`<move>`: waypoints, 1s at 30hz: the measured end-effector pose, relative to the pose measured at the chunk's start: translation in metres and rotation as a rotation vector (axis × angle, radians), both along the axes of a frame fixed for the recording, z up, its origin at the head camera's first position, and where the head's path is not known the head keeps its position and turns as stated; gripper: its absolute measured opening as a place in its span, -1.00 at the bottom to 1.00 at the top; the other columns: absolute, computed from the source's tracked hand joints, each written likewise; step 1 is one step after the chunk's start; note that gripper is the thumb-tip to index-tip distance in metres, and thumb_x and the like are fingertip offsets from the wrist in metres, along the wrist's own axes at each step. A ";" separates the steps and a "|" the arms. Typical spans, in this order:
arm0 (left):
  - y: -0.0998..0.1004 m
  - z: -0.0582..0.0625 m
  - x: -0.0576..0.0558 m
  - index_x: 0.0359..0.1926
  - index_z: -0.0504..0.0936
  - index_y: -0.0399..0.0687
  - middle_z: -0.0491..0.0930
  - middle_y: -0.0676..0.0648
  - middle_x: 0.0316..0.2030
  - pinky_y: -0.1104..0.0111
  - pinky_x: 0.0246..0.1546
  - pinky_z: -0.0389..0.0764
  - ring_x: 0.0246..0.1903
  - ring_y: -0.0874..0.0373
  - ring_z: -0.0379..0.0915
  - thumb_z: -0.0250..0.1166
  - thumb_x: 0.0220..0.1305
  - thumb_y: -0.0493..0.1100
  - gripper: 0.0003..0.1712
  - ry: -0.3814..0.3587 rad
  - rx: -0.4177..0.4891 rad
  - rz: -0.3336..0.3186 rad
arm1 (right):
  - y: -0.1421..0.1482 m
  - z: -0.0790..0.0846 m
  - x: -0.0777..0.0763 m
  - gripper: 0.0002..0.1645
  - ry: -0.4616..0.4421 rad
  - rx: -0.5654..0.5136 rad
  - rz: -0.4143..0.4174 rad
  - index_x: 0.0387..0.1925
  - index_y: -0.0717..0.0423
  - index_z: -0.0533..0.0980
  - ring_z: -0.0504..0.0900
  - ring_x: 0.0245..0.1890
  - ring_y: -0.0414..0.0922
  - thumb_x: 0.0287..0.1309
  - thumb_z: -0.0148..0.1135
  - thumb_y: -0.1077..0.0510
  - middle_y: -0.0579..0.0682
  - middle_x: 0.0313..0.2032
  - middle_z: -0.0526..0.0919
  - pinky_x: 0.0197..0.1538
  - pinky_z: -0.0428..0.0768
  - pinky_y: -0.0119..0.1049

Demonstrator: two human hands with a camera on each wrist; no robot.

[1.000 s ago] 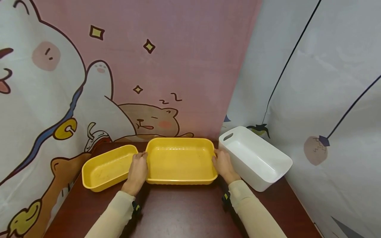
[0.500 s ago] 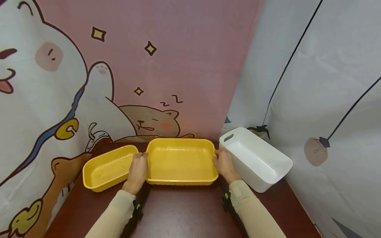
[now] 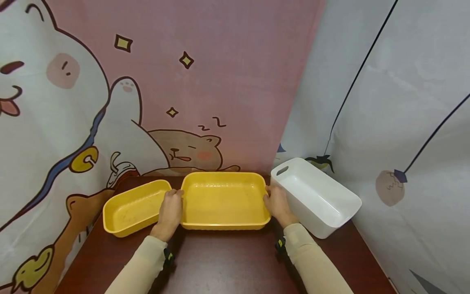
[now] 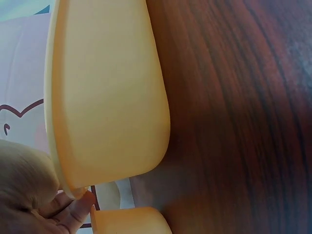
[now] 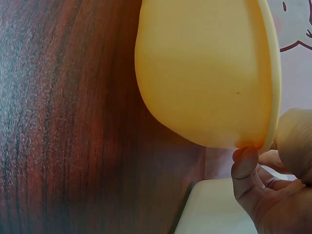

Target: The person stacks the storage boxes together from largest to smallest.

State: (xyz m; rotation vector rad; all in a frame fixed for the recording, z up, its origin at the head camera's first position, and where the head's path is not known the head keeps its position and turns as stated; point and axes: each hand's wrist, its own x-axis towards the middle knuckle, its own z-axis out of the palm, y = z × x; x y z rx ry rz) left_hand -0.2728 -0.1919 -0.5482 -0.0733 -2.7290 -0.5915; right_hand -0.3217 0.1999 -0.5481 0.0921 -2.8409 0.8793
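A large yellow rectangular tray [image 3: 225,204] sits in the middle of the table's far side, its inside bare. My left hand [image 3: 170,212] grips its left end by the rim, and my right hand [image 3: 278,204] grips the right end. Seen from the left wrist, fingers [image 4: 73,214] curl under the lip of the tray [image 4: 107,97]. From the right wrist, fingertips [image 5: 245,163] press beneath the rim of the tray [image 5: 204,73], with the rest of the hand beside it.
Close by my left hand lies a smaller, narrower yellow tray [image 3: 136,208], set at an angle. A deep white bin [image 3: 312,196] with a handle slot stands right of my right hand. Cartoon-printed cloth [image 3: 235,81] rises behind the dark wooden table [image 3: 227,261].
The head view has shifted slightly. Both hands keep their hold on the large tray, with no clear movement of it against the other containers.
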 end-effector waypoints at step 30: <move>0.002 -0.003 0.011 0.30 0.62 -0.40 0.62 -0.33 -0.07 0.01 -0.04 0.76 -0.10 -0.18 0.61 0.36 0.37 -0.42 -0.51 0.029 -0.025 -0.062 | 0.008 -0.005 0.013 -0.61 0.248 0.197 0.086 0.08 0.40 0.67 0.71 -0.18 0.22 0.21 0.42 0.34 0.32 -0.20 0.69 -0.04 0.75 0.07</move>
